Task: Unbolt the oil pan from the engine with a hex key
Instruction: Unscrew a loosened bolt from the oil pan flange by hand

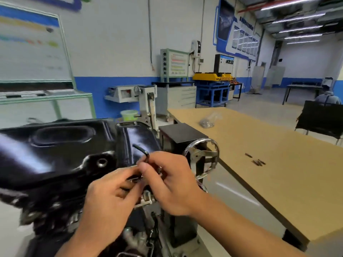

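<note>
The glossy black oil pan [61, 145] faces up on the engine [55, 210], which sits on a stand at the left. My right hand [172, 184] pinches a black hex key [142, 151] at the pan's near right edge; the key's short arm sticks up and to the left. My left hand [109, 199] is beside it, its fingers curled round a small dark metal part, possibly a bolt [134, 179], just below the key. The key's tip and the pan flange under the hands are hidden.
A chrome handwheel [202, 160] on the engine stand sits just right of my hands. A long brown table [269, 164] at the right carries several loose bolts [257, 161] and a clear bag of hardware [208, 120]. Workshop cabinets and a seated person are far behind.
</note>
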Tool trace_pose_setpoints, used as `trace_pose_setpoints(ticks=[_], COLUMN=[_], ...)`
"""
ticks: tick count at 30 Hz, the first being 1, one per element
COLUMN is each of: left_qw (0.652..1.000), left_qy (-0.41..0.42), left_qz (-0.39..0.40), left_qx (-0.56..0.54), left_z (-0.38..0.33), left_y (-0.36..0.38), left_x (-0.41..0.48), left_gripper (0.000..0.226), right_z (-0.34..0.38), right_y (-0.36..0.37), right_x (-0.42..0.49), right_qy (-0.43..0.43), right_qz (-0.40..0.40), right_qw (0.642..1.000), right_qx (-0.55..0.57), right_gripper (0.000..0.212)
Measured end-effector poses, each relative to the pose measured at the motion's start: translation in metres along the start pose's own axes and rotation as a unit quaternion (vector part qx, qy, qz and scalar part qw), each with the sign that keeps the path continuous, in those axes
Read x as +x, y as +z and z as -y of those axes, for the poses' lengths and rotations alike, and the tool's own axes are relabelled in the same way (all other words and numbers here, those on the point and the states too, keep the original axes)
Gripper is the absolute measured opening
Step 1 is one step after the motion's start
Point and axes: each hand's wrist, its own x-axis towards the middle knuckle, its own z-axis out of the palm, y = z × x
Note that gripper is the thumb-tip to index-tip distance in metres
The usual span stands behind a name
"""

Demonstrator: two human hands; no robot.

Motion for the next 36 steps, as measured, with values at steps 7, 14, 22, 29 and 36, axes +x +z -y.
trace_pose_setpoints(ticks=[7, 14, 22, 29, 36], left_qw=[0.977, 0.96, 0.961, 0.964, 0.967], left_qy=[0.007, -0.064, -0.11, -0.044, -0.041], left_qz=[-0.085, -0.184, -0.206, -0.188, -0.188], left_qx=[0.193, 0.199, 0.148, 0.181, 0.17], left_z=[0.038, 0.093, 0.126, 0.127, 0.131], left_y=[-0.128, -0.155, -0.141, -0.145, -0.145], left_x=[-0.047, -0.076, -0.064, -0.053, -0.055], left_gripper=[0.032, 0.029, 0.036, 0.027, 0.032], right_z=[0.04, 0.022, 0.013, 0.002, -0.002], right_y=[0.126, 0.186, 0.215, 0.214, 0.204], right_x=[0.021, -0.011, -0.004, 0.0, 0.005], right_qy=[-0.031, -0.065, -0.057, -0.056, -0.077], right_qz=[0.072, -0.005, -0.055, -0.018, 0.018], right_qw=[0.994, 0.998, 0.996, 0.998, 0.996], right_qx=[0.07, 0.014, 0.03, 0.028, 0.033], right_gripper=[0.022, 0.02, 0.017, 0.018, 0.017])
